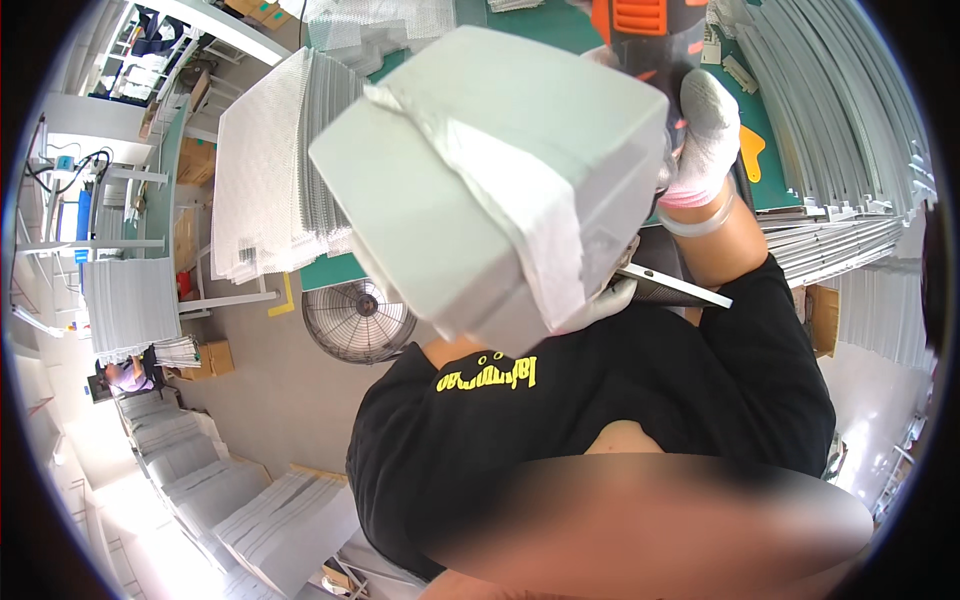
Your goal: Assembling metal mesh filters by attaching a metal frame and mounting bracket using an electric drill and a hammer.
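**Grey Box Held Up Close to the Camera**

One large grey box (470,190) with a white wrap, raised in front of the chest above the green table (330,270). Left hand (610,298), white-gloved, closed under its lower edge, also touching one thin flat panel (670,288). Right hand (705,135), white-gloved, beside the box's right edge; grip impossible to tell. One floor fan (358,320) below the table.

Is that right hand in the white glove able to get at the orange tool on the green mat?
Probably yes. The gloved right hand is raised just beside the orange tool on the green mat, and nothing shows between them. The big grey box sits to the other side.
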